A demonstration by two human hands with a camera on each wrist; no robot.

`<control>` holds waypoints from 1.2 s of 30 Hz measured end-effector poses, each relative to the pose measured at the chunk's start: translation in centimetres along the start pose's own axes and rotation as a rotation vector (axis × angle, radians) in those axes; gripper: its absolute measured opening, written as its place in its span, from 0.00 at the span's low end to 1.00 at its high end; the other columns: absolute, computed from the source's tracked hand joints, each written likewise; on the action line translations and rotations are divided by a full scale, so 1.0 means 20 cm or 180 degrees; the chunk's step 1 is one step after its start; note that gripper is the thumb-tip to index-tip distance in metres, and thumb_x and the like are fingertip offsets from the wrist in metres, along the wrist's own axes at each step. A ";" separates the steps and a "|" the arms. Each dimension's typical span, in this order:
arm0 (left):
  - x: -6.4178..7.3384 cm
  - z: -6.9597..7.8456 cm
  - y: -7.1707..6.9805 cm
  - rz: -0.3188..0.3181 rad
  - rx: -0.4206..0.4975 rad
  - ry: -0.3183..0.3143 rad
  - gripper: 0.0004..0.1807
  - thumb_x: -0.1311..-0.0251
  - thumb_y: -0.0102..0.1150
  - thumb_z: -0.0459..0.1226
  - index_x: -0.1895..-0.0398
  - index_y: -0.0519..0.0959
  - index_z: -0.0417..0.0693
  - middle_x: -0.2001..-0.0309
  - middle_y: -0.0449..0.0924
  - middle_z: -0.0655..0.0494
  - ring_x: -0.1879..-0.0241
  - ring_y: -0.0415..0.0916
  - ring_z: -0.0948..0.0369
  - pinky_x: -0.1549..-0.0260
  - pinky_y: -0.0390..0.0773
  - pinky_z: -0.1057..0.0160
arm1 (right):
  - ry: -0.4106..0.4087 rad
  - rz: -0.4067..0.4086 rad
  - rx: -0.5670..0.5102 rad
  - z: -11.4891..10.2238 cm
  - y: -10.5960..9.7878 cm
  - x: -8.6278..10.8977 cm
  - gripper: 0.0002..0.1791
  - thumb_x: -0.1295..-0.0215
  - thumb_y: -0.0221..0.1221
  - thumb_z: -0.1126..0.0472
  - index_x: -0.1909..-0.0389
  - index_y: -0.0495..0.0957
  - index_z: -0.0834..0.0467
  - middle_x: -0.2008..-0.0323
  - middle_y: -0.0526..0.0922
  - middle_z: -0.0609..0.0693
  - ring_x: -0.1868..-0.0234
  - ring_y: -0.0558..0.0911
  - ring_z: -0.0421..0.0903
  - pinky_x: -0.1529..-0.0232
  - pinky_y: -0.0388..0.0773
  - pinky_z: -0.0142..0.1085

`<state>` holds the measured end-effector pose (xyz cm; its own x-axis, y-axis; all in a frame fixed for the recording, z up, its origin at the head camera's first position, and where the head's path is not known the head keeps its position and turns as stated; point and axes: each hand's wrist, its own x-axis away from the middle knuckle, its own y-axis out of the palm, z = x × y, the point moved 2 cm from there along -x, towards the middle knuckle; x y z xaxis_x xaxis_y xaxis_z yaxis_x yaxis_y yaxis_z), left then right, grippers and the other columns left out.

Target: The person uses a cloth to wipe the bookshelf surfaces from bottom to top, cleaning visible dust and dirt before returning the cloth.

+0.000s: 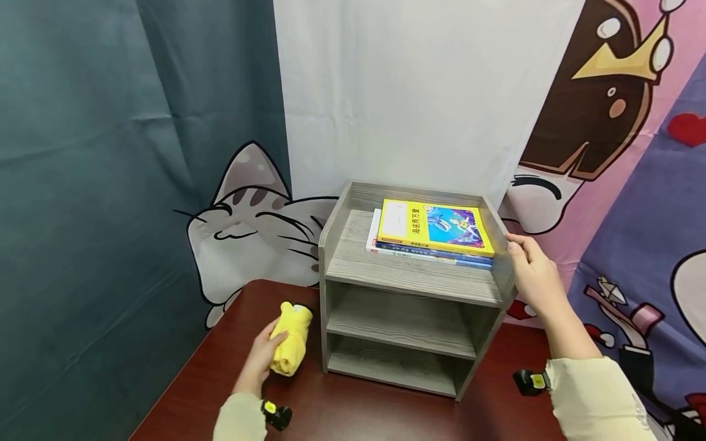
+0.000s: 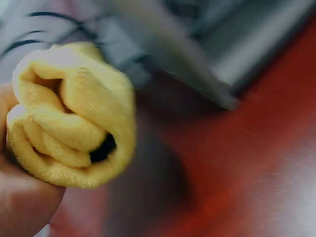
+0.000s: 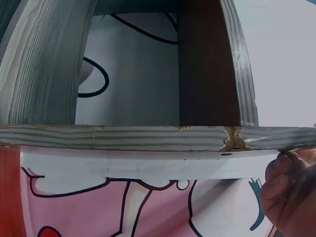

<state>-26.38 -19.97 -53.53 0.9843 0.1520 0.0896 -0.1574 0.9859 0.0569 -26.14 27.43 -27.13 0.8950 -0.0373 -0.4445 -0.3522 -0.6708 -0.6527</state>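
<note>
My left hand (image 1: 261, 355) grips a rolled yellow towel (image 1: 292, 340) above the table, left of a grey wood-grain shelf (image 1: 413, 294). In the left wrist view the end of the rolled towel (image 2: 74, 118) faces the camera, showing its soft folds and a small dark gap. My right hand (image 1: 535, 269) holds the upper edge of the shelf's right side panel. Curled fingers (image 3: 279, 185) show against that panel's edge in the right wrist view. Several books (image 1: 436, 226) lie stacked on the shelf's top board, a yellow-covered one uppermost.
The shelf stands on a dark red table (image 1: 380, 410), with two open compartments under its top board. Printed curtains hang close behind: a teal one (image 1: 83, 184) on the left, a white one (image 1: 419, 92) in the middle and cartoon figures on the right.
</note>
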 end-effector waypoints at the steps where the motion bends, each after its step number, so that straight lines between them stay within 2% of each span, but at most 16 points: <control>1: -0.02 -0.04 0.03 0.0080 -0.0168 0.0005 0.29 0.37 0.52 0.34 0.32 0.60 0.41 0.44 0.68 0.39 0.61 0.73 0.58 0.65 0.74 0.62 | -0.0004 0.0015 -0.0012 0.00 0.00 0.00 0.27 0.27 0.35 0.47 0.35 0.63 0.57 0.44 0.68 0.70 0.52 0.69 0.63 0.58 0.62 0.57; 3: -0.04 -0.11 0.08 0.0109 -0.0454 0.0049 0.29 0.36 0.51 0.35 0.33 0.60 0.41 0.42 0.66 0.35 0.59 0.74 0.55 0.64 0.74 0.60 | -0.0009 0.0032 -0.0020 0.00 0.00 0.00 0.27 0.27 0.35 0.47 0.35 0.63 0.57 0.45 0.69 0.70 0.54 0.69 0.62 0.59 0.63 0.55; 5: -0.06 -0.17 0.12 0.0048 -0.0648 0.0086 0.29 0.35 0.51 0.36 0.32 0.59 0.42 0.39 0.63 0.34 0.54 0.73 0.51 0.61 0.74 0.58 | -0.0010 0.0053 -0.0019 0.01 0.00 0.00 0.27 0.27 0.35 0.47 0.35 0.63 0.56 0.46 0.70 0.69 0.56 0.69 0.61 0.60 0.62 0.53; 8: -0.07 -0.23 0.18 -0.0034 -0.0861 0.0173 0.30 0.33 0.49 0.37 0.31 0.56 0.41 0.38 0.60 0.33 0.49 0.70 0.47 0.57 0.72 0.54 | -0.0007 0.0062 -0.0018 0.00 0.00 0.01 0.27 0.27 0.35 0.47 0.35 0.63 0.56 0.47 0.71 0.68 0.58 0.69 0.59 0.62 0.62 0.50; 10: -0.06 -0.24 0.20 -0.0089 -0.0943 0.0227 0.30 0.33 0.48 0.38 0.30 0.55 0.40 0.40 0.63 0.33 0.50 0.71 0.47 0.57 0.72 0.54 | -0.0003 0.0054 -0.0029 0.00 0.00 0.02 0.27 0.27 0.35 0.47 0.35 0.63 0.56 0.47 0.71 0.68 0.58 0.68 0.59 0.63 0.61 0.48; 14: -0.06 -0.24 0.25 -0.0290 -0.1003 0.0386 0.31 0.35 0.49 0.36 0.32 0.53 0.34 0.50 0.71 0.34 0.62 0.74 0.53 0.65 0.73 0.57 | 0.0023 0.0060 -0.0094 0.00 0.01 0.02 0.27 0.27 0.35 0.47 0.35 0.62 0.57 0.44 0.70 0.69 0.54 0.69 0.60 0.61 0.62 0.51; 16: -0.06 -0.23 0.27 -0.0367 -0.0989 0.0437 0.31 0.37 0.49 0.33 0.33 0.54 0.32 0.52 0.72 0.35 0.64 0.73 0.55 0.66 0.72 0.59 | 0.0031 0.0093 -0.0130 -0.01 0.01 0.02 0.27 0.27 0.35 0.47 0.35 0.63 0.57 0.44 0.69 0.69 0.53 0.69 0.61 0.60 0.62 0.53; 21: -0.08 -0.19 0.32 -0.0273 -0.1111 0.0498 0.27 0.38 0.47 0.30 0.35 0.59 0.31 0.51 0.72 0.34 0.62 0.72 0.55 0.63 0.71 0.58 | 0.0012 0.0142 -0.0155 -0.01 0.01 0.02 0.26 0.27 0.35 0.48 0.36 0.63 0.58 0.44 0.69 0.69 0.52 0.69 0.61 0.59 0.62 0.54; 26: -0.10 -0.10 0.34 -0.0165 -0.0966 0.0553 0.26 0.35 0.46 0.32 0.34 0.60 0.35 0.49 0.71 0.35 0.63 0.73 0.56 0.64 0.72 0.59 | 0.0008 0.0145 -0.0164 0.00 0.00 0.02 0.26 0.27 0.35 0.49 0.36 0.63 0.58 0.44 0.69 0.69 0.50 0.69 0.62 0.56 0.62 0.56; 29: -0.10 -0.08 0.35 -0.0165 -0.0932 0.0571 0.27 0.34 0.45 0.33 0.33 0.58 0.37 0.48 0.70 0.34 0.64 0.73 0.56 0.65 0.72 0.58 | 0.0009 0.0136 -0.0148 0.00 0.00 0.01 0.27 0.27 0.35 0.49 0.36 0.62 0.59 0.43 0.68 0.69 0.49 0.69 0.63 0.55 0.62 0.57; 32: -0.10 -0.11 0.34 -0.0221 -0.0971 0.0510 0.27 0.33 0.43 0.32 0.32 0.55 0.36 0.45 0.68 0.32 0.60 0.72 0.53 0.63 0.72 0.56 | 0.0044 0.0089 -0.0140 -0.01 0.01 0.01 0.27 0.27 0.34 0.48 0.35 0.62 0.58 0.42 0.67 0.69 0.49 0.68 0.63 0.55 0.62 0.57; 36: -0.11 -0.21 0.34 -0.0334 -0.1188 0.0466 0.27 0.32 0.41 0.32 0.31 0.52 0.35 0.42 0.64 0.30 0.53 0.69 0.47 0.57 0.70 0.50 | 0.0075 0.0040 -0.0126 -0.01 0.03 0.01 0.27 0.27 0.34 0.48 0.35 0.61 0.58 0.42 0.67 0.69 0.50 0.68 0.63 0.55 0.62 0.58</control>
<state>-29.32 -13.29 -57.56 0.9987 0.0312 -0.0415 -0.0425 0.9502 -0.3087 -26.13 26.97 -27.49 0.8969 -0.0632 -0.4377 -0.3528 -0.6989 -0.6221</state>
